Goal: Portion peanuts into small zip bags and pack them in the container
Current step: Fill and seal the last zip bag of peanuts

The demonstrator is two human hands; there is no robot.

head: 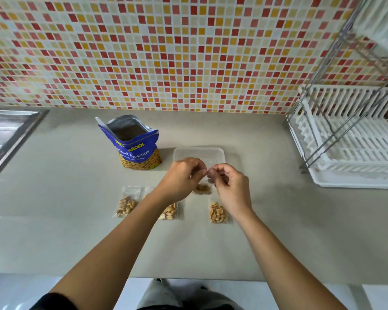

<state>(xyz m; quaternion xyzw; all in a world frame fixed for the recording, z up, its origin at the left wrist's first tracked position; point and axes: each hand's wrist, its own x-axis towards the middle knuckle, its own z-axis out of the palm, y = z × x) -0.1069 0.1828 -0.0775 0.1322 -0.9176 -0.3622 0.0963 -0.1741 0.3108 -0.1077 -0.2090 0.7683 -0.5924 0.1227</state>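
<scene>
Clear plastic zip bag, part-filled with peanuts, hangs between both hands above the table, just in front of the empty clear container. Left hand and right hand each have fingers pressed together, pinching the bag's top edge, probably to run the zip shut; held upright so nothing spills. Three filled zip bags lie flat on the table in a row: left bag, middle bag partly under the left forearm, right bag. Four bags total, none packed yet. One blue salted peanuts pouch stands open behind. One white dish rack at right.
</scene>
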